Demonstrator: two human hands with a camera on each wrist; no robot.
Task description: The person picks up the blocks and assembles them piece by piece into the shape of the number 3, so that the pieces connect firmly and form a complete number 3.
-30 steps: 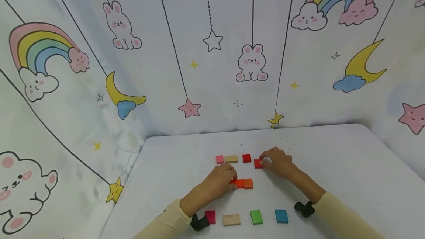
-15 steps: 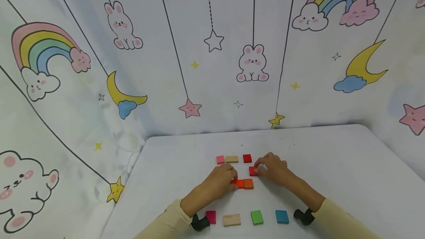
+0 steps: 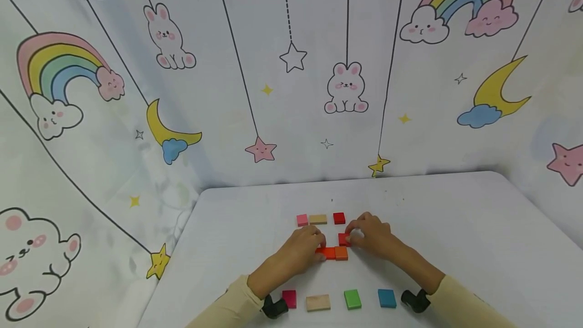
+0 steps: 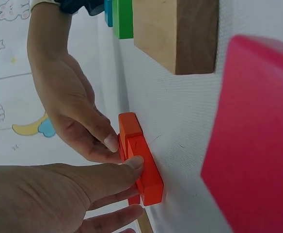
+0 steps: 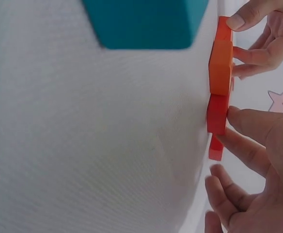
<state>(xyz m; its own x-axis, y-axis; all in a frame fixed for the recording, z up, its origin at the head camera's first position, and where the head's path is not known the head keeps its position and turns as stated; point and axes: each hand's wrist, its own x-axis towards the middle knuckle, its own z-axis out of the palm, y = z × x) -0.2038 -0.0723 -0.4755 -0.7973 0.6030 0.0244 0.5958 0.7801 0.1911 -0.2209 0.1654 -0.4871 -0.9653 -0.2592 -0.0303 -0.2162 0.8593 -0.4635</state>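
My left hand holds an orange-red oblong block flat on the white table, thumb on its near side in the left wrist view. Against that block's right end lies an orange square block. My right hand pinches a red square block just behind the orange one; its fingers partly cover it. From the right wrist view I cannot tell whether this red block touches the orange one. A second red block lies farther back.
Behind my hands lie a pink block and a tan block. Nearer me a row holds a crimson block, a tan block, a green block and a blue block. A patterned cloth hangs behind the table.
My right hand has brought the red block toward me and slightly left, from beside the back row to just behind the orange block. My left hand has stayed in place.
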